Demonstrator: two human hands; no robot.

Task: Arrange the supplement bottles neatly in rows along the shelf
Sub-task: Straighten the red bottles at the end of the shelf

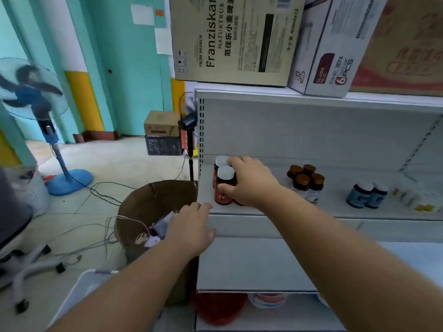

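right hand [249, 180] is wrapped around the red bottles [224, 185] with white caps at the far left end of the shelf [263, 209], thumb on the front one's label and fingers over the caps behind. looks like it's squaring that little cluster up against the left upright. left hand [191, 226] is just resting flat and loose on the shelf's front lip, holding nothing.

tip for this bit: push the group as a block instead of lifting each one, keep labels facing out, and line the front bottle up with the shelf edge. i think there's another bottle hidden under the palm but can't really tell.

the amber bottles [305, 182] and blue bottles [368, 194] sit further right in their own clumps, well apart, so those probably want the same treatment.
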